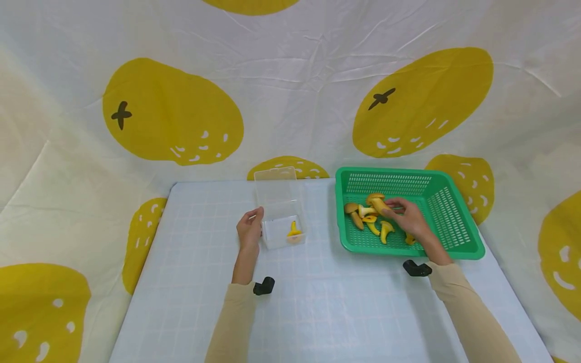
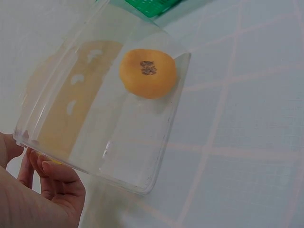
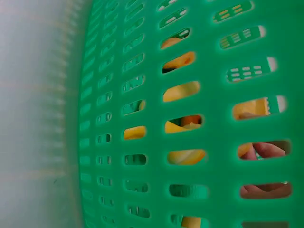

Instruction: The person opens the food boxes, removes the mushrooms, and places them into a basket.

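A clear plastic box [image 1: 277,244] stands with its lid [image 1: 276,189] raised at the back. Inside, near its right wall, sits a yellow toy mushroom [image 1: 294,230]; its round orange cap [image 2: 148,73] shows through the plastic in the left wrist view. My left hand [image 1: 249,229] holds the box's left side, fingers curled against the wall. Over the green basket [image 1: 410,250], my right hand [image 1: 408,217] pinches a large tan mushroom [image 1: 380,205] by its stem, brown cap pointing away to the left. In the right wrist view the basket's slotted wall hides most of that hand.
More mushrooms lie in the basket's left half: a brown-capped one [image 1: 355,217], a curved yellow one [image 1: 372,225] and a small yellow one [image 1: 386,231] among them. A pale checked cloth [image 1: 317,302] covers the table. A fruit-printed curtain [image 1: 295,111] hangs behind.
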